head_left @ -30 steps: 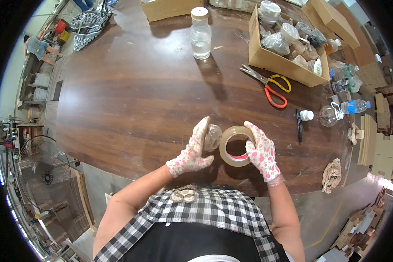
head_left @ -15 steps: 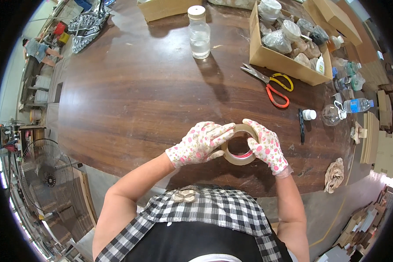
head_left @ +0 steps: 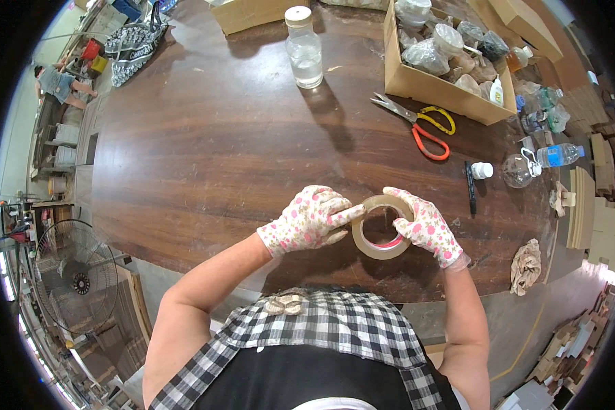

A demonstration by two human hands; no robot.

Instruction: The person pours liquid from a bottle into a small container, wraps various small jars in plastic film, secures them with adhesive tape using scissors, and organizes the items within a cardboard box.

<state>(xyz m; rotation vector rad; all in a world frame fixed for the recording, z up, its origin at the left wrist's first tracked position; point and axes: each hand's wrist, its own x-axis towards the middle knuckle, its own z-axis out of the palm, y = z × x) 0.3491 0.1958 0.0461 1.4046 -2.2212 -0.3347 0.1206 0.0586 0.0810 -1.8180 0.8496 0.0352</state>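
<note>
A wide roll of clear tan packing tape (head_left: pixel 384 252) is held up over the near part of the table, its round hole facing me. My right hand (head_left: pixel 427 229), in a white glove with pink flowers, grips the roll's right side, thumb inside the hole and fingers round the outer edge. My left hand (head_left: pixel 309 220), gloved alike, is beside the roll's left side. Its index finger reaches out to the upper left edge of the tape, and the thumb is apart below. Whether a tape end lies under that fingertip cannot be made out.
Scissors (head_left: pixel 417 126) with red and yellow handles lie beyond the roll, near a black pen (head_left: pixel 470 188) and a small white bottle (head_left: pixel 482 170). Further off stand a lidded jar (head_left: pixel 305 58) of clear liquid and a carton (head_left: pixel 451 96) of bagged items. A crumpled cloth (head_left: pixel 525 268) lies right.
The roll and my right hand have shifted slightly right, away from my left hand. My left hand's thumb has come off the roll, leaving the index finger at its edge.
</note>
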